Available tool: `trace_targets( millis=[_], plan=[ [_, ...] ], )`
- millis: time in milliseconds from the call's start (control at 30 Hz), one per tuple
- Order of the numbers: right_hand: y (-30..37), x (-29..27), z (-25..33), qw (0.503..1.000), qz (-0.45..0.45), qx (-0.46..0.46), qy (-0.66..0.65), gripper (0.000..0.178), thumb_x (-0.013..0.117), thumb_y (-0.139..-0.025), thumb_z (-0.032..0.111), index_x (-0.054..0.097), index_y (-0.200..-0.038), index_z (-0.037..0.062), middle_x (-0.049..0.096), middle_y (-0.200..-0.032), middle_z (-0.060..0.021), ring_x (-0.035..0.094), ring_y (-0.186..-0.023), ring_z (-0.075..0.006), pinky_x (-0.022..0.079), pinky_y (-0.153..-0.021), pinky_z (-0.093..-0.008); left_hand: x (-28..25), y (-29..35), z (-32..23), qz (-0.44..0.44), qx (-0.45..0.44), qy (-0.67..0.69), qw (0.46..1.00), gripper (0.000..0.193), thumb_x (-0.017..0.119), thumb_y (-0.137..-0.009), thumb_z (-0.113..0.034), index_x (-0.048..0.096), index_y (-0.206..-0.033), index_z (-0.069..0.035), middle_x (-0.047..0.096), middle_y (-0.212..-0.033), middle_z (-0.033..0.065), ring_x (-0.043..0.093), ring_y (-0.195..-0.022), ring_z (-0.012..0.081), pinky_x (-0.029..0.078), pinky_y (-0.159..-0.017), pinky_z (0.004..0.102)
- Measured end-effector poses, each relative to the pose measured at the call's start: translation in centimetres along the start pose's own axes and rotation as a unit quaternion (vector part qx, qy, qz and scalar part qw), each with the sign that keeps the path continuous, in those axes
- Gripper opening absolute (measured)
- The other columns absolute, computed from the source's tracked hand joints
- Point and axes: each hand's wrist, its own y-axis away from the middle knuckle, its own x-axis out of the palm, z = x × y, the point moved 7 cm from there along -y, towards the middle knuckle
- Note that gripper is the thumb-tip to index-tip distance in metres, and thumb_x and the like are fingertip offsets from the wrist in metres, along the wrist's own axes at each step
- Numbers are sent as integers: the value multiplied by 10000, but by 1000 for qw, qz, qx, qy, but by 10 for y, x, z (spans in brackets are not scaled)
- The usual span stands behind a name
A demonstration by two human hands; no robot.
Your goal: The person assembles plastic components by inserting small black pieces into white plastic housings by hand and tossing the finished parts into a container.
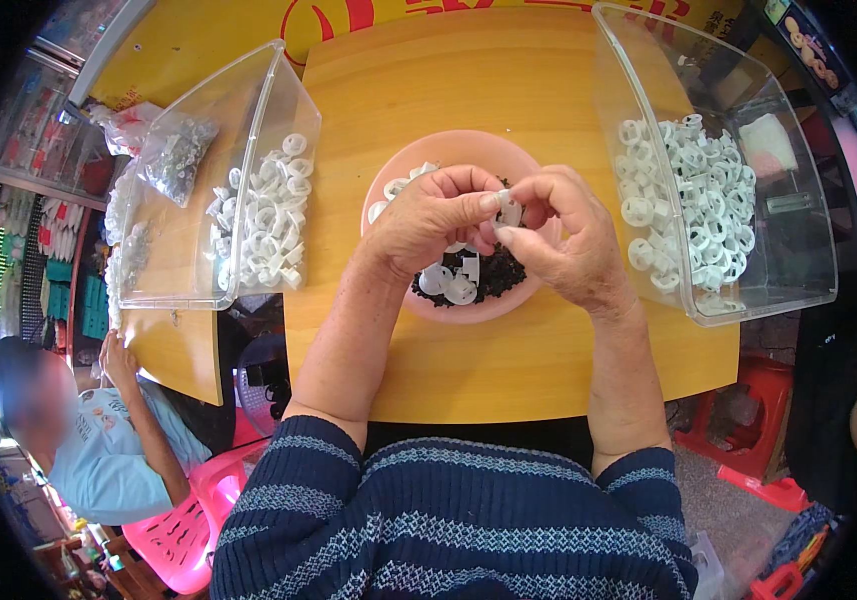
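Over a pink round basin (401, 160) my two hands meet, pinching a small white plastic part (510, 212) between them. My left hand (446, 212) grips it from the left with thumb and forefinger. From the other side, my right hand (574, 240) closes on the same part, its thumb just below. The fingers hide much of the part's shape. Below them in the basin lie several white ring-shaped plastic parts (452, 284) and a heap of tiny black pieces (502, 271).
Clear plastic bins with many white ring parts stand at left (274, 215) and right (714, 225) on the wooden table (449, 75). A bag of small parts (181, 150) lies by the left bin. Another person (119, 440) sits at left near a pink chair (179, 540); a red stool (749, 420) stands right.
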Motion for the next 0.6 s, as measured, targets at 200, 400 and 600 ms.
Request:
trace_targets(
  millis=[200, 400, 600],
  plan=[
    [3, 0, -1, 994, -7, -62, 94, 235, 570, -656, 71, 569, -886, 25, 541, -745, -116, 551, -677, -244, 471, -623, -306, 3, 1, 0, -5, -18, -38, 999, 209, 632, -765, -180, 547, -872, -22, 549, -684, -1, 539, -586, 61, 491, -538, 195],
    [6, 6, 6, 972, -9, -120, 199, 150, 550, -663, 56, 553, -811, 31, 543, -693, -100, 549, -633, -271, 468, -574, -342, -1, 2, 3, -23, -37, -79, 996, 218, 638, -764, -209, 545, -847, -31, 543, -664, -3, 529, -552, 54, 482, -505, 190],
    [6, 7, 8, 961, -45, -112, 249, 55, 541, -671, 58, 488, -682, 47, 508, -642, -94, 529, -591, -269, 451, -525, -360, 0, 1, 5, -20, -31, -76, 996, 219, 631, -771, -232, 544, -825, -39, 536, -642, 1, 533, -549, 62, 481, -502, 196]
  ],
)
